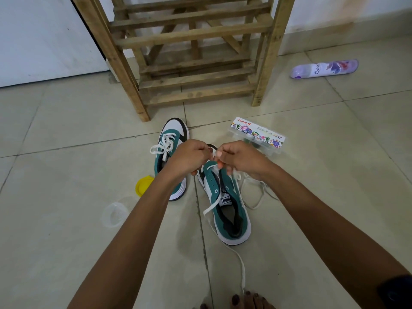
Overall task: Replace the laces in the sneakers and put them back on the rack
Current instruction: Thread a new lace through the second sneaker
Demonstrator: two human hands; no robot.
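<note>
Near sneaker: green and white sneaker (225, 204) on the tiled floor (66, 175), heel toward the camera, most eyelets bare, tongue showing a label.
New lace: white lace (242, 270) crosses the eyelets near the toe; one end runs off the left side and trails back along the floor toward a foot (247, 301) at the bottom edge.
Left hand: left hand (189, 157) over the toe end, fingers curled, pinching the lace (the exact pinch point is hidden behind the knuckles).
Right hand: right hand (240, 159) just beside the left, fingers curled, pinching the lace above the sneaker's front.
Far sneaker: second sneaker (172, 139) to the left and farther off, toe toward the rack, laced with a white bow on top; the left forearm covers its heel part.
Loose lace: another white lace (256, 192) lies in loops on the floor just right of the near sneaker.
Rack: wooden slatted rack (191, 52) stands beyond both sneakers, against the wall.
Box: clear plastic box (256, 134) with a flowered label, behind the right hand.
Lids: yellow lid (142, 185) and a clear lid (114, 214) on the floor, left of the left forearm.
Spray can: purple spray can (324, 69) lies on its side, right of the rack.
</note>
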